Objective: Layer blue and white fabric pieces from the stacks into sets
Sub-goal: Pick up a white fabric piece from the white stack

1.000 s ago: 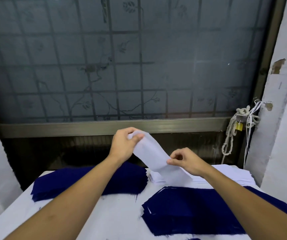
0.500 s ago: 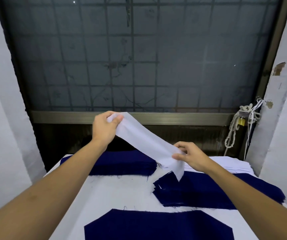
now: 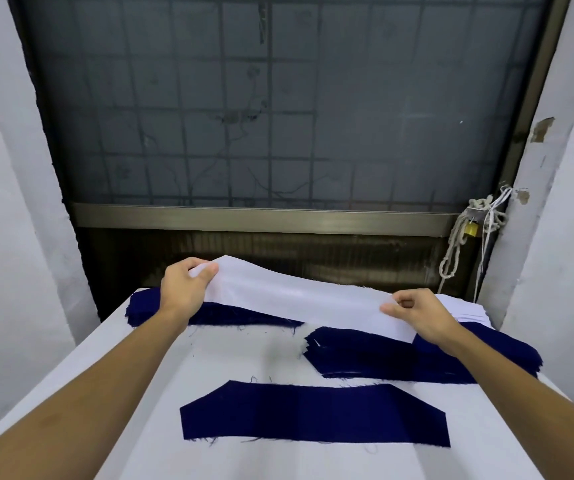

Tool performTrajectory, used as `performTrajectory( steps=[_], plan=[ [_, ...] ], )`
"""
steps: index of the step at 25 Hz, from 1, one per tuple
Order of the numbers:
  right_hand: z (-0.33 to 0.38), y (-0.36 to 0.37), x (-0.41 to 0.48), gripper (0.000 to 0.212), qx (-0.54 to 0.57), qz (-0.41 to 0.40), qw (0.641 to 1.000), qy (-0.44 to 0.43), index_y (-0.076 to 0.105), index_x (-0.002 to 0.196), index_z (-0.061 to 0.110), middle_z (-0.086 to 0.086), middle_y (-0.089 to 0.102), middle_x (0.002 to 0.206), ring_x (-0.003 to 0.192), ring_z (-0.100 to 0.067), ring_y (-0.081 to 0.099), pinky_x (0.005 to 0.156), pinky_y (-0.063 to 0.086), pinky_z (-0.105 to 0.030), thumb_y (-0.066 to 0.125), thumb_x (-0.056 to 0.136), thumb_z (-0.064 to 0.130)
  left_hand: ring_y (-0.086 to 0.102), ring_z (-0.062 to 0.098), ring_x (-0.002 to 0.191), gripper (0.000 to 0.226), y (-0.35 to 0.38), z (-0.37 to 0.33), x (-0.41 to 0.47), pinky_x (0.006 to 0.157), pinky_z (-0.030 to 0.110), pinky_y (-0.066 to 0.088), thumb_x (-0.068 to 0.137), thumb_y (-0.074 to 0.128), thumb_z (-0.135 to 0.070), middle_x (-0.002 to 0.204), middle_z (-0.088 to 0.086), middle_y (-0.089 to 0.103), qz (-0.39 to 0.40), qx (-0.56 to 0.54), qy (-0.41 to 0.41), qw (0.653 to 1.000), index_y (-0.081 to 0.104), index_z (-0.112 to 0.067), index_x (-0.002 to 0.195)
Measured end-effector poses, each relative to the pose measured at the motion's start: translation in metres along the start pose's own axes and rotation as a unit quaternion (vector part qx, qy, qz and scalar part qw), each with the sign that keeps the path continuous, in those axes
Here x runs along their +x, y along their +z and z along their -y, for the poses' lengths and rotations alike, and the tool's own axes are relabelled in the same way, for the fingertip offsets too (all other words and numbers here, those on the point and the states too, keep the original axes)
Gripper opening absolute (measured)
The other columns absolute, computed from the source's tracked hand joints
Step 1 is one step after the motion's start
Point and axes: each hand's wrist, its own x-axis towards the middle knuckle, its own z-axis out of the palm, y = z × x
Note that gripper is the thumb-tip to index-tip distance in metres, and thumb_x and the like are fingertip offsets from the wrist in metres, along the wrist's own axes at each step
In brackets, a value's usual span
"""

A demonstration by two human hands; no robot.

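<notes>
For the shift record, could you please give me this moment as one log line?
left hand: pinches white piece | right hand: pinches same piece | single blue piece: flat on table, uncovered

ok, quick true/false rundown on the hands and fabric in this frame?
1. The left hand and right hand each pinch an end of the white piece. True.
2. A single blue piece lies flat on the table, nearest the camera. True.
3. The white piece rests on that blue piece. False: it is held in the air farther back, and the blue piece is bare.
4. The white stack sits far left. False: the white stack is far right, behind the right hand.
5. A blue stack lies between the single blue piece and the white stack. True.
</notes>
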Motion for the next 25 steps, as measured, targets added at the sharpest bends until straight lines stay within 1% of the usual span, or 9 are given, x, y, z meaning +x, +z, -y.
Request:
performTrajectory(
  steps=[2,6,8,11,16,18,20,22,25],
  plan=[
    [-0.001,-0.001,0.000,0.015,0.011,-0.004,1.000,0.011,0.078,0.085,0.016,-0.001,0.074,0.089,0.094,-0.016,0.066,0.085,0.049,-0.029,0.071,0.093,0.026,0.058,0.007,0.081,0.006,0.001,0.000,-0.004,0.070,0.027,0.050,0.097,0.068,-0.036,0.088,-0.020,0.061,0.006,0.017,0.000,1.000,0.066,-0.032,0.094],
    [-0.013,0.001,-0.008,0.016,0.045,-0.022,0.998,0.041,0.078,0.094,0.015,0.004,0.073,0.101,0.100,-0.014,0.064,0.086,0.046,-0.030,0.070,0.094,0.029,0.068,0.017,0.073,0.009,-0.006,0.010,-0.024,0.045,0.014,0.049,0.099,0.065,-0.033,0.093,-0.008,0.065,0.037,0.021,-0.014,0.999,0.067,-0.024,0.100],
    [-0.022,0.006,-0.018,0.015,0.080,-0.023,0.995,0.058,0.079,0.091,0.015,0.008,0.072,0.096,0.089,-0.013,0.066,0.077,0.051,-0.028,0.072,0.093,0.029,0.069,0.017,0.067,0.011,-0.012,0.019,-0.038,0.049,0.018,0.050,0.100,0.064,-0.031,0.089,-0.003,0.067,0.054,0.062,-0.014,0.997,0.067,-0.021,0.100],
    [-0.042,0.014,-0.039,0.018,0.106,0.020,0.990,0.088,0.080,0.081,0.013,0.003,0.064,0.065,0.053,-0.017,0.055,0.052,0.049,-0.029,0.074,0.091,0.027,0.065,0.021,0.068,0.017,-0.020,0.042,-0.058,0.055,0.025,0.053,0.099,0.066,-0.028,0.079,0.004,0.065,0.136,0.093,-0.054,0.985,0.068,-0.013,0.094],
    [-0.077,0.029,-0.071,0.014,0.056,0.044,0.990,0.124,0.080,0.080,0.017,-0.002,0.058,0.058,0.044,-0.017,0.045,0.044,0.038,-0.027,0.075,0.091,0.025,0.047,0.018,0.060,0.045,-0.026,0.083,-0.087,0.063,0.029,0.038,0.095,0.069,-0.036,0.063,0.002,0.049,0.271,0.265,-0.082,0.922,0.047,-0.013,0.063],
    [-0.083,0.037,-0.081,0.012,0.030,0.040,0.993,0.103,0.079,0.079,0.020,0.003,0.067,0.063,0.048,-0.016,0.054,0.048,0.041,-0.025,0.077,0.090,0.024,0.051,0.016,0.065,0.043,-0.025,0.090,-0.097,0.065,0.029,0.041,0.092,0.072,-0.039,0.069,-0.002,0.055,0.281,0.313,-0.077,0.904,0.049,-0.015,0.065],
    [-0.087,0.045,-0.088,0.010,-0.021,0.025,0.997,0.076,0.078,0.079,0.024,0.003,0.074,0.076,0.069,-0.014,0.067,0.064,0.051,-0.026,0.078,0.089,0.025,0.054,0.013,0.069,0.035,-0.025,0.095,-0.102,0.066,0.028,0.045,0.088,0.075,-0.039,0.076,-0.005,0.058,0.282,0.343,-0.059,0.894,0.053,-0.019,0.070],
    [-0.094,0.053,-0.098,0.008,-0.064,0.009,0.995,0.070,0.075,0.083,0.029,0.005,0.072,0.075,0.075,-0.011,0.066,0.074,0.053,-0.031,0.075,0.091,0.027,0.053,0.012,0.072,0.031,-0.026,0.098,-0.107,0.067,0.028,0.045,0.085,0.079,-0.035,0.082,-0.005,0.058,0.285,0.341,-0.047,0.895,0.054,-0.020,0.076],
    [-0.103,0.063,-0.114,0.005,-0.126,-0.035,0.990,0.045,0.071,0.097,0.031,0.014,0.069,0.082,0.083,-0.008,0.063,0.074,0.054,-0.031,0.069,0.095,0.026,0.057,0.012,0.082,0.023,-0.025,0.103,-0.113,0.067,0.024,0.044,0.087,0.079,-0.029,0.093,-0.003,0.061,0.300,0.258,-0.076,0.915,0.059,-0.018,0.091]
  ],
)
